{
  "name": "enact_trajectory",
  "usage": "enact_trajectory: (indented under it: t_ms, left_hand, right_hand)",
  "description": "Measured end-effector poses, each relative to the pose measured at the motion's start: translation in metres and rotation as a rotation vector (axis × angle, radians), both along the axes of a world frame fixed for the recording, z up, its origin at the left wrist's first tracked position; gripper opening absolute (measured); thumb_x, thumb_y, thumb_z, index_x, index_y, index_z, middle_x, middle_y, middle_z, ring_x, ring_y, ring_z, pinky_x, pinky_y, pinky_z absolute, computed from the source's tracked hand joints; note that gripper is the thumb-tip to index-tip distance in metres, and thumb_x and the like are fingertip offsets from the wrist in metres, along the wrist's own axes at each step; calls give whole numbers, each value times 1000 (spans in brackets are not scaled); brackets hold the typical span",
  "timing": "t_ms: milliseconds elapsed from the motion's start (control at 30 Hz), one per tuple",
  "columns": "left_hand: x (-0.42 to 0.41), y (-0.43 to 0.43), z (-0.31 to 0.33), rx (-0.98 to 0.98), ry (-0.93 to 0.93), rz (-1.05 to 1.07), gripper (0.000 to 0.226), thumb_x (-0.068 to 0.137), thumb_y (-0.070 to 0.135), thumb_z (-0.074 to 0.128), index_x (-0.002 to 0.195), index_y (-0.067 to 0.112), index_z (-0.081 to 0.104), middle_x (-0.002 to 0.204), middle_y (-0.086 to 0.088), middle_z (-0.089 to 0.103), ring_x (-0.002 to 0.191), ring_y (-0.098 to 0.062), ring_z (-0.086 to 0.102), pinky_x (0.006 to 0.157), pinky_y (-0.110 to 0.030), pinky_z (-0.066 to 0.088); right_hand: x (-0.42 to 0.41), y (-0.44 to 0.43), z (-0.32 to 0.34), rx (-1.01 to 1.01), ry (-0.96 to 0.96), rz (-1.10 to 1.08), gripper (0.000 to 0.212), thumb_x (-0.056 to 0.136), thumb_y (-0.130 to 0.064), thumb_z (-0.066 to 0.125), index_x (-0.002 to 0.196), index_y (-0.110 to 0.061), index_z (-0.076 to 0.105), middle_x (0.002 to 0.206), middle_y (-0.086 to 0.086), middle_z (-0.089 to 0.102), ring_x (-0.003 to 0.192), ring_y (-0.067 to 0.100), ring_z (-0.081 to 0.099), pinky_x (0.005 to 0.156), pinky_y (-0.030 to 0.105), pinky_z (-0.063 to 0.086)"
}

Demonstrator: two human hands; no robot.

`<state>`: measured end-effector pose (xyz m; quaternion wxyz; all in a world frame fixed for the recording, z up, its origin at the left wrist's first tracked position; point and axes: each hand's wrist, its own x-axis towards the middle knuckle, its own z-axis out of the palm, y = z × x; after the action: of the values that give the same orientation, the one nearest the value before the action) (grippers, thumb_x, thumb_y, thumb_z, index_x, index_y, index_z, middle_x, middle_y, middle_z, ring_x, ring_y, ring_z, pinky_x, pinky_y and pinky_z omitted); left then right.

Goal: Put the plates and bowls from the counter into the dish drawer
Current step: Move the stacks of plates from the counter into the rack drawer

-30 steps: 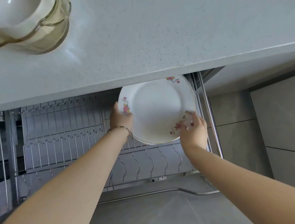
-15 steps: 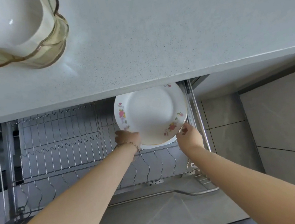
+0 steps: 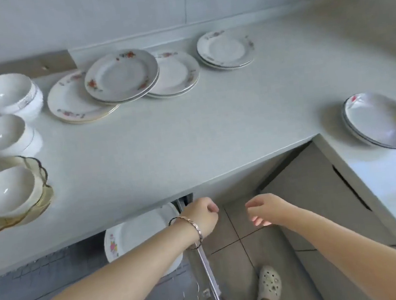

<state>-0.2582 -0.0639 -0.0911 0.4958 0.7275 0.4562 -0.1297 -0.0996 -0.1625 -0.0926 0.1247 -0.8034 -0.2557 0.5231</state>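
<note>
A floral white plate [image 3: 137,234] stands in the wire rack of the open dish drawer [image 3: 207,268], partly under the counter edge. My left hand [image 3: 203,215] hovers above the drawer's right rim, fingers loosely curled and holding nothing. My right hand [image 3: 265,210] hangs beside it over the floor, fingers relaxed and empty. On the counter [image 3: 189,131] lie overlapping floral plates [image 3: 121,75], a further stack [image 3: 225,49] behind, and deep plates [image 3: 380,120] at the right. White bowls [image 3: 5,95] [image 3: 3,136] stand at the left; one bowl [image 3: 6,190] sits in an amber glass dish [image 3: 39,194].
The counter turns a corner on the right, above grey cabinet fronts [image 3: 322,197]. Tiled floor lies below, with my foot in a white clog [image 3: 268,288] beside the drawer. A tiled wall backs the counter.
Both hands have let go of the floral plate, which now stands in the drawer rack. The hands have lifted up and to the right, and the view has tilted up to the counter.
</note>
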Motion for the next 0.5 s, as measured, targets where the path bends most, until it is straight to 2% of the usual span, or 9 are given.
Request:
enact_trajectory:
  t_ms: [100,267,333,367,433,500]
  left_hand:
    - [71,-19,14,-4,-37,-33,23,87,13,46,104,21,60,95,-3,61,82,-18,57,70,-24,44]
    - [204,-52,24,-26,-44,-5,27,86,17,45,110,24,57,98,2,62,94,-18,63,82,-28,51]
    - [257,-63,28,-30,-74,51,31,87,16,46,115,24,56,108,1,63,100,-19,64,90,-31,51]
    - [283,-69,30,-39,-80,85,32,87,15,46,117,22,55,113,-1,62,103,-20,64,91,-31,50]
    - [327,-81,24,-65,-60,137,28,87,13,46,114,20,54,114,-6,62,105,-25,64,92,-34,50]
    - [365,-90,18,-111,-63,200,12,84,16,47,94,20,50,103,-11,59,94,-27,65,91,-42,52]
  right_hand:
    - [75,-27,21,92,-106,-94,34,90,-9,47,122,-7,57,71,-4,63,69,9,59,78,26,51]
    - [216,-73,35,197,-296,-217,29,90,-10,47,116,-9,60,75,1,62,67,16,55,61,20,45]
    - [273,-86,39,211,-364,-260,27,91,-9,47,114,-10,61,80,6,63,69,20,55,48,12,41]
    - [299,-93,42,207,-409,-283,28,90,-9,47,113,-11,62,85,7,65,73,22,56,47,13,41]
    - [345,-105,47,188,-497,-337,31,90,-9,46,115,-12,63,104,8,68,84,24,59,60,21,43]
    - [383,-115,48,148,-551,-381,35,91,-10,42,122,-12,59,122,9,63,91,26,56,69,24,39]
